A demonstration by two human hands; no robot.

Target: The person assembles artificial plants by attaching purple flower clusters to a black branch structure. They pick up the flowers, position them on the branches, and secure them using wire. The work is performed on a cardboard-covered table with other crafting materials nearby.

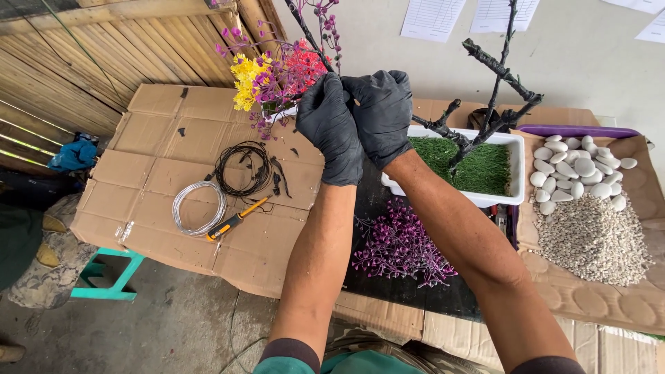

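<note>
From the head camera, both hands wear black gloves and meet above the far edge of the desk (pixel 173 180), which is covered in flattened cardboard. The left hand (pixel 332 128) and the right hand (pixel 379 114) press together around a dark branch (pixel 308 31) that rises out of the top of the frame. Both sets of fingers curl shut on it, though the exact grip point is hidden between the gloves, so I can only say they seem to pinch the stem just beside the flowers (pixel 277 76), a cluster of yellow, red and purple artificial blooms.

The branch looks stiff and light, probably wire wrapped in dark tape, so it should bend where pushed and hold its shape. The blooms look thin and plastic, easy to knock loose; the bare stem below them is the safer place to hold.

To the right stands a white tray (pixel 516 138) lined with green turf, from which a second black branch (pixel 495 76) climbs. Purple sprigs (pixel 402 249) lie on a dark mat near the right forearm. On the left lie a coil of black wire (pixel 242 166), a coil of silver wire (pixel 199 206) and a yellow-handled tool (pixel 235 221). White pebbles (pixel 578 170) and fine gravel (pixel 589 239) sit at the far right.

The branch tops are cut off, and the papers on the wall are too small to read.
</note>
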